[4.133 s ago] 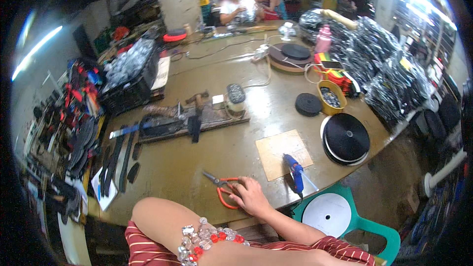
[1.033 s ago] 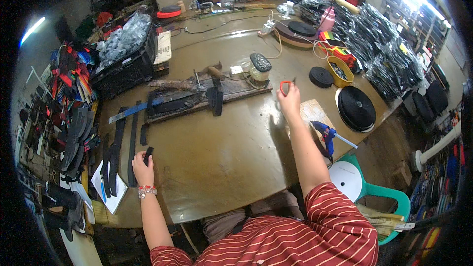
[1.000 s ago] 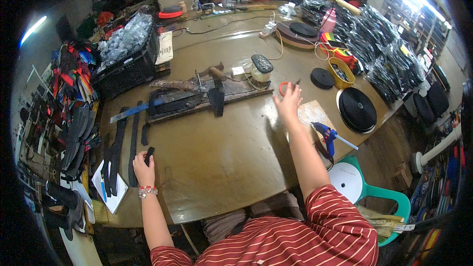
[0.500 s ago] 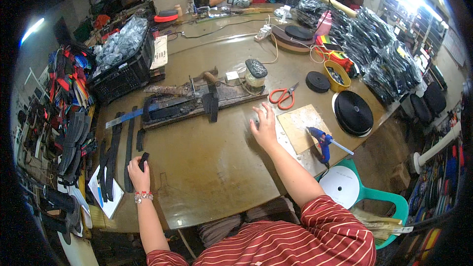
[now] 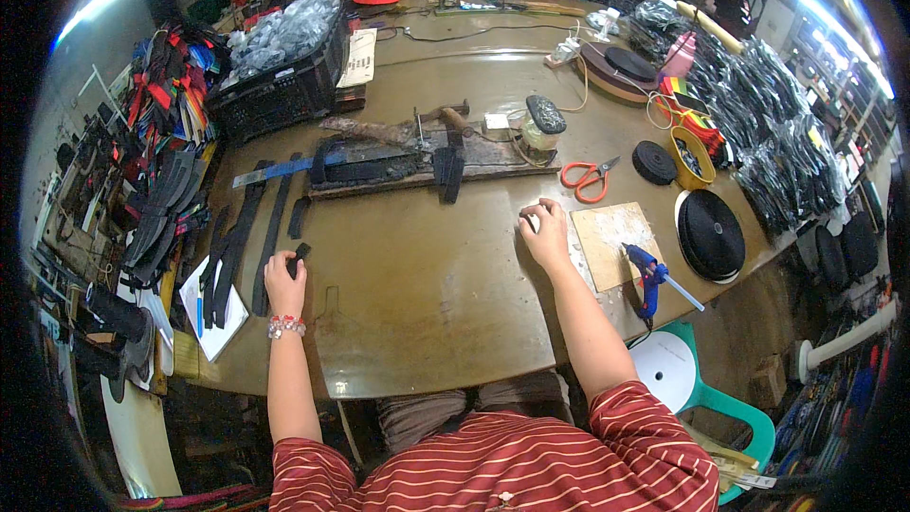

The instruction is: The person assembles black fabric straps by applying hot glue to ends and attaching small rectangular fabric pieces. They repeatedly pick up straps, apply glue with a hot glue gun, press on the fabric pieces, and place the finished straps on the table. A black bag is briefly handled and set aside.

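My left hand is closed around a short piece of black strap, whose end sticks up past the fingers. Beside it on the left lie long black straps, and a shorter black strap rests just beyond. My right hand is on the table with its fingers curled inward. Something small and dark shows between thumb and fingers, too small to name. Right of that hand are orange-handled scissors and a tan board, with a blue glue gun at the board's edge.
A long wooden block with straps, a metal ruler and a hammer lies ahead. Beyond it stands a lidded jar. Black rolls lie right, a black crate stands far left, and people sit across the table.
My right hand has drawn its spread fingers inward into a curl. The left hand keeps its hold on the strap piece. The whole view has shifted with my head.
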A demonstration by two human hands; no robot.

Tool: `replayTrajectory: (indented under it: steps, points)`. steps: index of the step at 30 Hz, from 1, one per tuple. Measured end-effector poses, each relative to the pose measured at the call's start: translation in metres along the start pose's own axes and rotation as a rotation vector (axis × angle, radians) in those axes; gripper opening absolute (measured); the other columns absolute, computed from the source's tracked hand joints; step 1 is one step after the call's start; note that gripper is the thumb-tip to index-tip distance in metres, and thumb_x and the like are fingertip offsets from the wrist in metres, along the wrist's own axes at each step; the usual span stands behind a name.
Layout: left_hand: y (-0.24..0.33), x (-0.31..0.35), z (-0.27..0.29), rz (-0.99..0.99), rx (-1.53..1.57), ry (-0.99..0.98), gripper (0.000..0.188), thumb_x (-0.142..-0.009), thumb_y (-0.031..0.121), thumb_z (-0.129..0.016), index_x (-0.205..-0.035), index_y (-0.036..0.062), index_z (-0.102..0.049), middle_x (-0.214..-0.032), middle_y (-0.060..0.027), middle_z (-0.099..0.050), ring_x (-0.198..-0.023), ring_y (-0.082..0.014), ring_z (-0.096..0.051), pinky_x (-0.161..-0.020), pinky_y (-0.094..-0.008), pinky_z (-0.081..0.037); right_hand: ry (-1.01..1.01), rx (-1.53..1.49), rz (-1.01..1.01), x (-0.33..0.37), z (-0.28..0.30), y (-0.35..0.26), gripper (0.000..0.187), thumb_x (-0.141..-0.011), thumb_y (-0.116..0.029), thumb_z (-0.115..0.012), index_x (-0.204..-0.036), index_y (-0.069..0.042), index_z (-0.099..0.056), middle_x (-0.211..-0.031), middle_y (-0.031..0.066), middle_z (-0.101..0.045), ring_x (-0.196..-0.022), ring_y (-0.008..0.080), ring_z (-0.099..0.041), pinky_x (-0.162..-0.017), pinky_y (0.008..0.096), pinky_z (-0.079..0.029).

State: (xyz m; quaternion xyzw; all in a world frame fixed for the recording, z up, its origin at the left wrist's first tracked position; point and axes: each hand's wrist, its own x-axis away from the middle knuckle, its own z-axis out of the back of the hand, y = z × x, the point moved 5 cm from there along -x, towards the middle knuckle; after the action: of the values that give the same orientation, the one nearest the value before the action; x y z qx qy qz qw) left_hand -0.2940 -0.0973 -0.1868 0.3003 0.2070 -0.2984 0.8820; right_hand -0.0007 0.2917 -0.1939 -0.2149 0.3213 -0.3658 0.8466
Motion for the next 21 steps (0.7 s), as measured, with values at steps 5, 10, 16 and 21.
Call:
replayTrajectory:
  steps: [5,10,16,21]
  points:
    - [-0.001,-0.001,-0.001,0.015,0.060,0.010,0.021,-0.079,0.010,-0.066,-0.097,0.0030,-0.058,-0.093,-0.0146,-0.060,-0.093,-0.0337,-0.056,-0.083,-0.0431,-0.043,0.015,-0.089,0.042,0.001,0.002,0.002,0.021,-0.076,-0.018,-0.068,-0.093,-0.007,-0.069,-0.114,0.0199,-0.055,-0.112,0.0359,-0.049,-0.098,0.0428,-0.039]
    - [0.009,-0.005,0.001,0.037,-0.013,-0.027,0.023,-0.077,0.010,-0.067,-0.098,0.0031,-0.058,-0.095,-0.0148,-0.061,-0.093,-0.0347,-0.056,-0.083,-0.0437,-0.043,0.014,-0.097,0.020,0.000,-0.002,0.008,0.021,-0.074,-0.017,-0.069,-0.094,-0.012,-0.068,-0.119,0.0185,-0.054,-0.116,0.0354,-0.047,-0.101,0.0426,-0.037]
    - [0.017,-0.002,0.011,-0.118,0.025,0.131,0.018,-0.081,0.020,-0.065,-0.088,0.0036,-0.063,-0.092,-0.0143,-0.063,-0.090,-0.0336,-0.059,-0.081,-0.0433,-0.045,-0.013,-0.095,0.035,-0.003,0.001,0.012,0.021,-0.076,-0.015,-0.068,-0.095,-0.009,-0.068,-0.121,0.0207,-0.052,-0.117,0.0364,-0.047,-0.102,0.0435,-0.035]
    - [0.008,0.002,0.002,0.014,0.030,0.100,0.015,-0.082,0.018,-0.065,-0.089,0.0059,-0.062,-0.095,-0.0105,-0.062,-0.093,-0.0309,-0.057,-0.083,-0.0414,-0.045,-0.081,-0.013,0.113,-0.009,0.000,0.017,0.020,-0.082,-0.017,-0.067,-0.100,-0.008,-0.067,-0.121,0.0180,-0.053,-0.116,0.0338,-0.049,-0.100,0.0405,-0.038]
